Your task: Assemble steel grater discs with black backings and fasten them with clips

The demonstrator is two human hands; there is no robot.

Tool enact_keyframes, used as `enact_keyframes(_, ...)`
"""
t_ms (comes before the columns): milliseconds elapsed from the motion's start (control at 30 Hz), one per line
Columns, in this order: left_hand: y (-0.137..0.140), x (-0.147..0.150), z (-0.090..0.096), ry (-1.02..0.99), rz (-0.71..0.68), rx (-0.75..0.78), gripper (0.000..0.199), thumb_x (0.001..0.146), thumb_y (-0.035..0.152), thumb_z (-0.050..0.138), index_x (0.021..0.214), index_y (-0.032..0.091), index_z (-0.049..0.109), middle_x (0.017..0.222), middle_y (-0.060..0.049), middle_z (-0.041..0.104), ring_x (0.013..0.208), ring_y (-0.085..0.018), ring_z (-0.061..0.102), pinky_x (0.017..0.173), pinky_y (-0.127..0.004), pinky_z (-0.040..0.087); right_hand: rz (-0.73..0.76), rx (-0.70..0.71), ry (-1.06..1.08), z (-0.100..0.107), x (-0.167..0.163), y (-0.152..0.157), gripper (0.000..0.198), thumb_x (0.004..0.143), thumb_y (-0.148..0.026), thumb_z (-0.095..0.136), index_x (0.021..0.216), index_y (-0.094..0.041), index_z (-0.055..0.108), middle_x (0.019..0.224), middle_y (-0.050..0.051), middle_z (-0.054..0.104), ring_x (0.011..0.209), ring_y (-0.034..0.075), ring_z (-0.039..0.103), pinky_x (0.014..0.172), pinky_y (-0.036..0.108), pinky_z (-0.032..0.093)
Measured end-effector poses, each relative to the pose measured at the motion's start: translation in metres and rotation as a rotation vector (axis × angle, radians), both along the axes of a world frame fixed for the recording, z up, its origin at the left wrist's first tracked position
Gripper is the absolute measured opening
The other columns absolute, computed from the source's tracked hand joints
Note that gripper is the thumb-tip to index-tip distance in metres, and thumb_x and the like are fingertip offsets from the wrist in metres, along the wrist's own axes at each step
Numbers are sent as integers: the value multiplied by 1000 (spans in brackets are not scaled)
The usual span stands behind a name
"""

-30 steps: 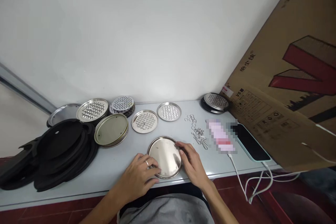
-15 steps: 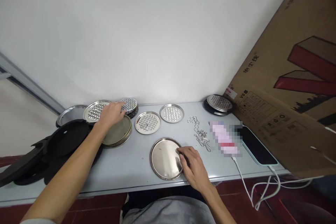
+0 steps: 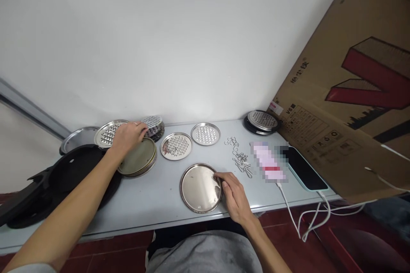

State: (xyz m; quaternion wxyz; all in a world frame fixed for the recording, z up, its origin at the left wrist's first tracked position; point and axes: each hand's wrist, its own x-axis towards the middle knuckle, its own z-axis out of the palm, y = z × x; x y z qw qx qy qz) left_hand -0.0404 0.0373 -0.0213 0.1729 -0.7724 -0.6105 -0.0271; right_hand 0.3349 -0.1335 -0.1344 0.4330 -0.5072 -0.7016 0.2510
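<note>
My left hand is closed on the near edge of a perforated grater disc. That disc is tilted up off a stack of similar grater discs. Below this hand is a pile of plain olive-coloured round plates. My right hand is closed at the right rim of a shiny round metal plate, which lies flat near the table's front edge. Two round grater plates, one nearer and one farther, lie between the stacks and the small metal rings.
Black pan-shaped parts and more round plates are on the left. To the right are metal clips, a blurred pink item, a phone with white cables, black-rimmed graters and a large carton.
My left hand has taken hold of the top grater disc and tilted it up from its stack. The right hand stays at the metal plate's rim. The whole view has shifted slightly.
</note>
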Motion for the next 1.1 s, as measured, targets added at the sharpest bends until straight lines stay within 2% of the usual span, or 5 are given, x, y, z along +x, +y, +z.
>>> enact_keyframes(200,5,-7,15,-5,-14,58,42,103,40,36,121,17,67,119,-15,69,116,-33,58,94,-43,41,9,6,57,-6,3,-1,40,106,-36,29,120,-22,64,112,11,69,107,28,63,94,45,50)
enact_keyframes(367,17,-9,3,43,-47,-106,46,94,46,54,129,18,64,130,-13,67,113,-32,63,92,-38,44,-15,12,90,-8,4,-3,41,106,-39,29,123,-22,62,117,11,68,112,28,62,97,44,48)
enact_keyframes(567,20,-9,-1,53,-39,-91,42,96,46,50,124,21,68,128,-11,70,105,-31,68,86,-36,47,-62,10,134,-13,6,-3,42,105,-41,31,124,-22,63,122,10,69,114,28,63,97,42,50)
enact_keyframes(933,12,-1,36,-76,5,285,38,105,33,38,115,17,71,111,-11,74,92,-26,68,72,-33,45,-74,4,156,-16,8,-2,42,105,-42,32,124,-22,64,122,11,69,113,28,64,97,43,51)
enact_keyframes(1100,-30,27,49,-137,-252,603,27,101,27,52,116,19,72,105,-8,76,93,-22,69,72,-30,46,-87,0,159,-14,7,-2,42,105,-43,33,124,-22,64,120,10,70,112,28,64,95,42,51)
